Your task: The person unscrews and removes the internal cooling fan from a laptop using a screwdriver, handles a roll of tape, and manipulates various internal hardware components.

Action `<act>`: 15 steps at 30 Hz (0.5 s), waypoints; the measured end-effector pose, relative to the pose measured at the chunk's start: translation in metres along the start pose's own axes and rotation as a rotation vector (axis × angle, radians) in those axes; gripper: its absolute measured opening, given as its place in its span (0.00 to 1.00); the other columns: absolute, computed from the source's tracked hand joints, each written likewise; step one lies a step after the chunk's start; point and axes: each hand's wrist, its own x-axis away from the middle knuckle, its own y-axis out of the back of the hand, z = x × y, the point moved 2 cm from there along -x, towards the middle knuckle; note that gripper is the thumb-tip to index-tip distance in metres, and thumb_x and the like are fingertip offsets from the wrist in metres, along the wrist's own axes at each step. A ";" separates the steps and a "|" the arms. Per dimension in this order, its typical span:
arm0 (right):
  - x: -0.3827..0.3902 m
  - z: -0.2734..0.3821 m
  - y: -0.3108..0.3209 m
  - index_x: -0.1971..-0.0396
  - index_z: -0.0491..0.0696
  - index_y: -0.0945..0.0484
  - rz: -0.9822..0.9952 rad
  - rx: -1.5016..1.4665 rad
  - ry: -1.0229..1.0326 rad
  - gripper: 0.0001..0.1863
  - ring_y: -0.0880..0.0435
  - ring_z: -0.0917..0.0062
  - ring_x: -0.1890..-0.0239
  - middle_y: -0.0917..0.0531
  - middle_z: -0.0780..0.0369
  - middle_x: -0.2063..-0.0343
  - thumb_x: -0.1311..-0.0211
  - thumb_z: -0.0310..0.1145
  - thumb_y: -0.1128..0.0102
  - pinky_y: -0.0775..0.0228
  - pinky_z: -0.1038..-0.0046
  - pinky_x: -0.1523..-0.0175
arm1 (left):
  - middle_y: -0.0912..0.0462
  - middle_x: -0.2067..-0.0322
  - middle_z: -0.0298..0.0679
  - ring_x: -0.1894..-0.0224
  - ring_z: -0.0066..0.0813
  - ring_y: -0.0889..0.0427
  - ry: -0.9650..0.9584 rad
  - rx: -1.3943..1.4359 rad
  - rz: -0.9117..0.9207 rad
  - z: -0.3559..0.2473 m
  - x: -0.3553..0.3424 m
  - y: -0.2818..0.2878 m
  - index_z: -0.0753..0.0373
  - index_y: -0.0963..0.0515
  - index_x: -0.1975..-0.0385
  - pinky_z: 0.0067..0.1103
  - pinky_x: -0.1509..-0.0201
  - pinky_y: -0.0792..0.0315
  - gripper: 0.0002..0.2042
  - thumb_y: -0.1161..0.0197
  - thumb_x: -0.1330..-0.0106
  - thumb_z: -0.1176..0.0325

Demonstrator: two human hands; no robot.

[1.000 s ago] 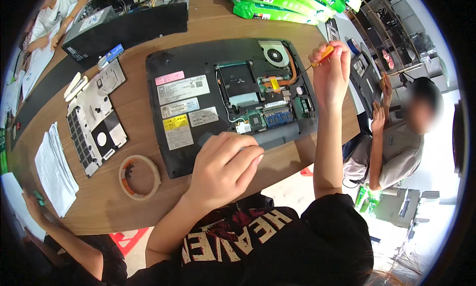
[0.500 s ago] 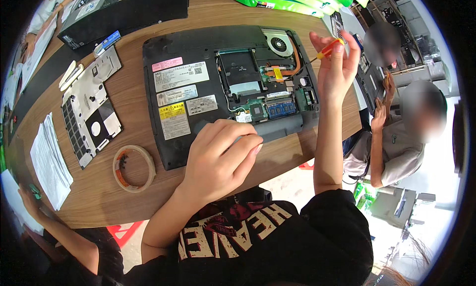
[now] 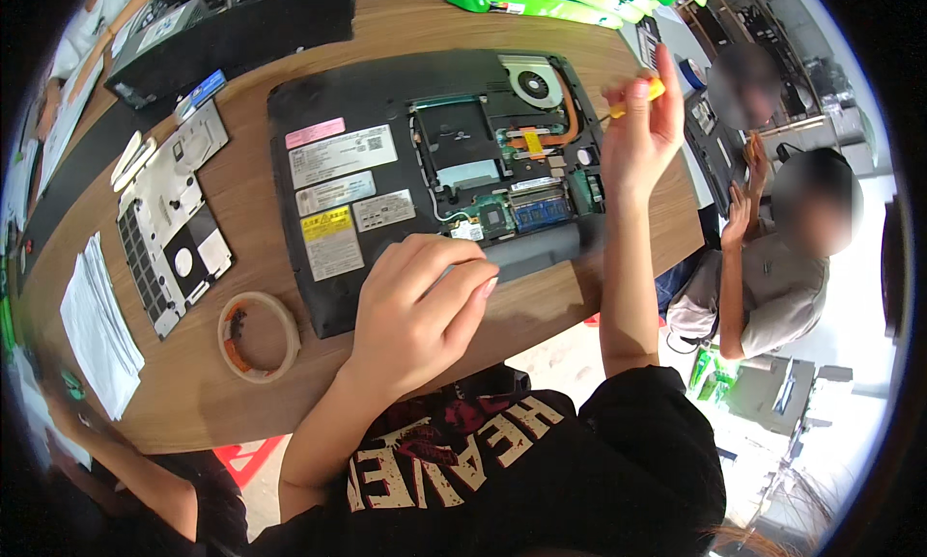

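Observation:
An opened black laptop (image 3: 348, 103) lies bottom-up, showing its fan (image 3: 534, 86) and boards. My right hand (image 3: 642, 142) grips a yellow screwdriver (image 3: 653, 90) at the laptop's right side, index finger raised and shaft pointing down-left toward the machine. My left hand (image 3: 415, 316) is curled over the laptop's front edge, fingers closed; what they hold, if anything, is hidden. A removed bottom cover (image 3: 179, 229) rests left of the laptop, with a tape roll (image 3: 259, 372) below it, holding small dark bits.
Papers (image 3: 97, 325) lie at left near another person's arm (image 3: 154, 480). A computer case (image 3: 232, 55) and green packs (image 3: 541, 5) line the back. At right, a co-worker (image 3: 772, 296) handles another laptop (image 3: 710, 147); a second person (image 3: 744, 84) is beyond. People work at top left.
My right index finger has straightened upward while the screwdriver stays gripped. My left hand keeps its curled pose. The whole view has shifted slightly, showing another person's head at upper right.

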 end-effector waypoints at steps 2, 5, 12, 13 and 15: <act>-0.002 0.004 0.000 0.49 0.43 0.25 -0.020 -0.039 0.082 0.19 0.19 0.79 0.62 0.20 0.63 0.62 0.42 0.18 0.35 0.23 0.75 0.54 | 0.19 0.66 0.39 0.66 0.36 0.20 0.028 -0.010 0.026 -0.001 -0.003 -0.002 0.64 0.19 0.70 0.26 0.62 0.26 0.07 0.33 0.48 0.82; -0.004 0.001 0.002 0.56 0.42 0.23 0.016 -0.058 0.050 0.16 0.17 0.78 0.61 0.17 0.61 0.63 0.45 0.19 0.32 0.23 0.75 0.53 | 0.19 0.66 0.40 0.65 0.36 0.20 0.077 -0.043 0.031 -0.001 -0.003 -0.001 0.64 0.19 0.70 0.25 0.60 0.26 0.06 0.35 0.46 0.82; -0.025 0.020 0.009 0.47 0.41 0.28 0.535 0.145 -0.047 0.14 0.18 0.80 0.64 0.17 0.61 0.66 0.30 0.25 0.48 0.25 0.76 0.54 | 0.19 0.61 0.40 0.59 0.26 0.21 0.354 0.329 0.230 -0.010 -0.010 -0.026 0.68 0.20 0.63 0.22 0.56 0.27 0.06 0.44 0.34 0.77; -0.028 0.026 0.007 0.47 0.42 0.29 0.561 0.198 -0.017 0.13 0.19 0.80 0.65 0.17 0.61 0.66 0.29 0.25 0.50 0.26 0.76 0.54 | 0.21 0.56 0.40 0.57 0.23 0.23 0.560 0.492 0.248 -0.015 -0.018 -0.025 0.69 0.22 0.58 0.21 0.53 0.28 0.09 0.49 0.29 0.74; -0.031 0.028 0.010 0.47 0.42 0.30 0.601 0.276 0.048 0.13 0.19 0.78 0.66 0.17 0.60 0.63 0.27 0.25 0.56 0.26 0.76 0.54 | 0.23 0.46 0.45 0.50 0.28 0.23 0.585 0.458 0.254 -0.009 -0.040 -0.030 0.67 0.28 0.43 0.23 0.47 0.30 0.16 0.50 0.29 0.73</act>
